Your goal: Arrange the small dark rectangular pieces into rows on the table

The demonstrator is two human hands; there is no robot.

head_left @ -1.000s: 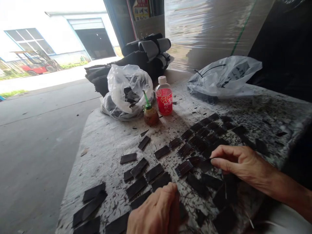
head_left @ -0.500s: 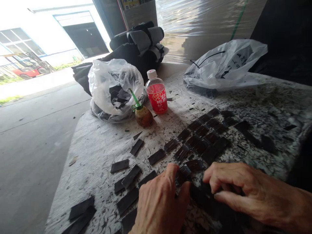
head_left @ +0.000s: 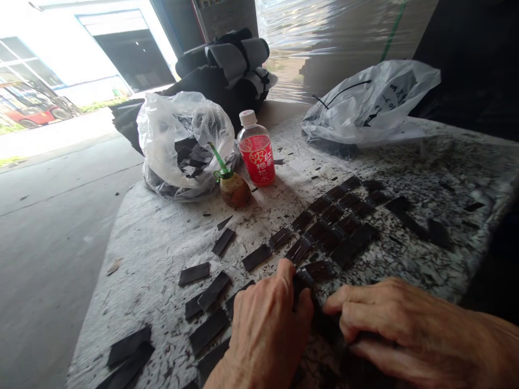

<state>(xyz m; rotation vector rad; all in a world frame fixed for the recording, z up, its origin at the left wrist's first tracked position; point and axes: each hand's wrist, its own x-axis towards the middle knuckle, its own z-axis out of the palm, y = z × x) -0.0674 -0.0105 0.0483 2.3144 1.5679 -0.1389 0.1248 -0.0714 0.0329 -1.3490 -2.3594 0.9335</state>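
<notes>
My left hand (head_left: 265,332) and my right hand (head_left: 389,324) meet at the near edge of a worn grey table (head_left: 162,243). Both press down on small black rectangular pieces (head_left: 308,281) that lie between the fingertips; the fingers hide what they grip. Many more black pieces (head_left: 340,221) lie in rows across the table in front of the hands, and loose ones (head_left: 203,292) are scattered to the left.
Behind the pieces stand a red-labelled bottle (head_left: 256,154) and a small brown bottle with a green nozzle (head_left: 232,186). A clear bag of black pieces (head_left: 178,146) sits at the left, a white plastic bag (head_left: 368,108) at the right. Concrete floor lies to the left.
My left hand moved up and right from the table's near edge. My right hand came down and left. The two now touch over the same black pieces.
</notes>
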